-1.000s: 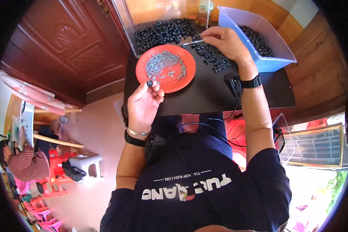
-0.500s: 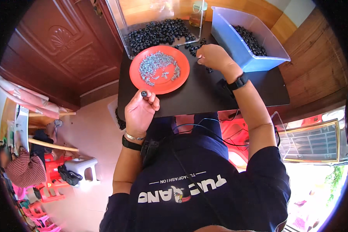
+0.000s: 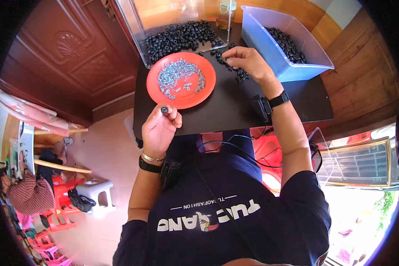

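Observation:
My left hand (image 3: 159, 128), palm up, pinches a small black round part (image 3: 164, 110) between thumb and fingertips, just off the near edge of a red plate (image 3: 192, 101). Small silvery metal pieces (image 3: 173, 75) lie spread over that plate. Farther right, my right hand (image 3: 251, 64) reaches down over loose black parts (image 3: 242, 75) on the dark tabletop. Its thumb and index finger are drawn together at the tips; what sits between them is too small to make out.
A clear box (image 3: 142, 41) lies behind the plate, with many black parts (image 3: 181, 37) inside. At right stands a translucent bluish bin (image 3: 292, 73) of similar parts. A lidded jar (image 3: 226, 17) is at the back. Another person in stripes (image 3: 31, 195) is far left, near stools (image 3: 97, 193).
My right hand has shifted slightly and its fingers have straightened from a curl toward the loose black parts, baring more of them. The left hand keeps its part in nearly the same place.

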The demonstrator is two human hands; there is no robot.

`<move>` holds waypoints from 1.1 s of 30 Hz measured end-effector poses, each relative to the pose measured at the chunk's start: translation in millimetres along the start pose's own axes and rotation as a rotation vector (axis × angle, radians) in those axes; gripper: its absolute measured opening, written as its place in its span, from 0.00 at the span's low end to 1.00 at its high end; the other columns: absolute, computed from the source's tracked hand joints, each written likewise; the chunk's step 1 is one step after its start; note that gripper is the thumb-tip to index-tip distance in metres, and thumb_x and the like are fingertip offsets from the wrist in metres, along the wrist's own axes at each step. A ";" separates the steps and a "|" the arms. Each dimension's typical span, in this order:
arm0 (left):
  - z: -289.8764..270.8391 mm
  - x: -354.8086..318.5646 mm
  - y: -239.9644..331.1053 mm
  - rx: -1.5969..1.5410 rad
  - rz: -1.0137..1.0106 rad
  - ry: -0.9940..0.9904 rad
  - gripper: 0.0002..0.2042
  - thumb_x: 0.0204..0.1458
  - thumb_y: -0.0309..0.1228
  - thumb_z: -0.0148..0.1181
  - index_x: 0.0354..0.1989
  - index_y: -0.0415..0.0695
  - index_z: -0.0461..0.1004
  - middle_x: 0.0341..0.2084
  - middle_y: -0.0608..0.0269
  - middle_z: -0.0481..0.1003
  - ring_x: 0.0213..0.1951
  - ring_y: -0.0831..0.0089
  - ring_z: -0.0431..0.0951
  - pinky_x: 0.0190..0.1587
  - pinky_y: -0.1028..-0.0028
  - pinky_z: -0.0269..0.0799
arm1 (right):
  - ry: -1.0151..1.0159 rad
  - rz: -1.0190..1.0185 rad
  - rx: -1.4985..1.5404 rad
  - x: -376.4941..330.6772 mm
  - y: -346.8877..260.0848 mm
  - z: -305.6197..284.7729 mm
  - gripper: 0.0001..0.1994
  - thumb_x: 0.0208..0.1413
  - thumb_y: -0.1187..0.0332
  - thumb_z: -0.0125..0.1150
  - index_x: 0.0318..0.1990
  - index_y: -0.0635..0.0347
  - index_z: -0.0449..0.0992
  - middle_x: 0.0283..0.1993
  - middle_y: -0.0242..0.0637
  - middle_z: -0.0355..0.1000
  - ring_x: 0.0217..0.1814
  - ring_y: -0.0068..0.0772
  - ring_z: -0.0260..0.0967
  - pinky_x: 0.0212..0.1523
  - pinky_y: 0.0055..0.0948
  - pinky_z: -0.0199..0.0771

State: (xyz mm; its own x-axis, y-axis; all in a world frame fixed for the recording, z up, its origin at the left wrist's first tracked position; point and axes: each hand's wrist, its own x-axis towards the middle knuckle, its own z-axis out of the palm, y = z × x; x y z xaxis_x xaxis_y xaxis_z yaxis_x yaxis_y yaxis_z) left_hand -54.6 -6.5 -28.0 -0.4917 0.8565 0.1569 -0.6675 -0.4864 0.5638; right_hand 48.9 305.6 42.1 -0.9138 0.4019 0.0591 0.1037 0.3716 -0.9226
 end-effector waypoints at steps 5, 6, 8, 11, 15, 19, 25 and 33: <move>-1.2 0.9 -0.8 0.018 -0.007 -0.005 0.11 0.59 0.35 0.46 0.37 0.39 0.68 0.31 0.59 0.66 0.33 0.65 0.67 0.37 0.71 0.64 | -0.079 -0.058 0.373 -7.2 2.5 1.8 0.10 0.55 0.73 0.61 0.44 0.62 0.77 0.38 0.28 0.74 0.37 0.17 0.68 0.41 0.18 0.69; -1.2 1.1 -0.8 0.021 -0.008 -0.001 0.11 0.59 0.35 0.46 0.38 0.39 0.68 0.31 0.59 0.67 0.33 0.65 0.67 0.37 0.71 0.64 | -0.076 -0.061 0.376 -7.7 3.7 2.5 0.10 0.55 0.73 0.61 0.44 0.62 0.77 0.38 0.28 0.74 0.37 0.17 0.68 0.41 0.18 0.69; -1.0 0.9 -0.4 0.029 -0.006 -0.001 0.11 0.59 0.35 0.46 0.38 0.39 0.68 0.31 0.59 0.67 0.33 0.65 0.67 0.37 0.71 0.64 | -0.085 -0.016 0.474 -7.8 5.9 4.2 0.10 0.56 0.73 0.60 0.45 0.62 0.77 0.38 0.30 0.75 0.37 0.18 0.69 0.41 0.18 0.70; -1.4 1.1 0.3 0.036 -0.007 0.001 0.11 0.59 0.35 0.46 0.38 0.39 0.68 0.31 0.59 0.66 0.34 0.65 0.67 0.38 0.71 0.63 | -0.121 -0.005 0.548 -7.9 11.6 6.2 0.09 0.55 0.71 0.61 0.44 0.61 0.77 0.37 0.29 0.76 0.36 0.17 0.70 0.41 0.18 0.71; 0.0 0.1 0.4 0.046 -0.009 0.012 0.11 0.59 0.36 0.46 0.37 0.39 0.67 0.31 0.59 0.66 0.34 0.65 0.67 0.38 0.71 0.63 | -0.156 -0.021 0.610 -13.3 10.0 7.3 0.09 0.55 0.72 0.61 0.43 0.61 0.77 0.37 0.30 0.76 0.36 0.17 0.69 0.41 0.19 0.70; 1.8 -0.3 0.4 0.084 -0.027 -0.005 0.11 0.58 0.36 0.47 0.38 0.40 0.65 0.31 0.60 0.64 0.36 0.66 0.65 0.40 0.71 0.62 | -0.185 -0.084 0.664 -14.5 13.0 7.5 0.09 0.55 0.73 0.60 0.44 0.62 0.76 0.38 0.32 0.75 0.36 0.18 0.70 0.40 0.18 0.70; 5.0 -1.7 2.0 0.068 -0.041 -0.016 0.11 0.59 0.35 0.46 0.39 0.39 0.65 0.33 0.59 0.64 0.36 0.65 0.64 0.42 0.70 0.62 | -0.186 -0.200 0.694 -17.6 9.4 7.0 0.10 0.56 0.73 0.58 0.45 0.61 0.75 0.38 0.31 0.74 0.37 0.17 0.69 0.41 0.19 0.70; 6.4 2.6 2.6 0.063 -0.052 -0.016 0.10 0.60 0.34 0.44 0.40 0.39 0.65 0.33 0.59 0.64 0.36 0.66 0.64 0.42 0.69 0.62 | -0.154 -0.244 0.679 -20.4 6.0 0.5 0.09 0.59 0.74 0.54 0.45 0.61 0.76 0.38 0.31 0.75 0.36 0.17 0.69 0.41 0.19 0.71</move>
State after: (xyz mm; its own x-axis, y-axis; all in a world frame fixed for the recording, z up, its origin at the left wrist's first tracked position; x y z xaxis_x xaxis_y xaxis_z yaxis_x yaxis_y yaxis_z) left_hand -54.1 -4.5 -21.0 -0.4478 0.8832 0.1390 -0.6552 -0.4300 0.6211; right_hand 67.9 299.2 35.2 -0.9299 0.2332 0.2843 -0.3294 -0.1844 -0.9260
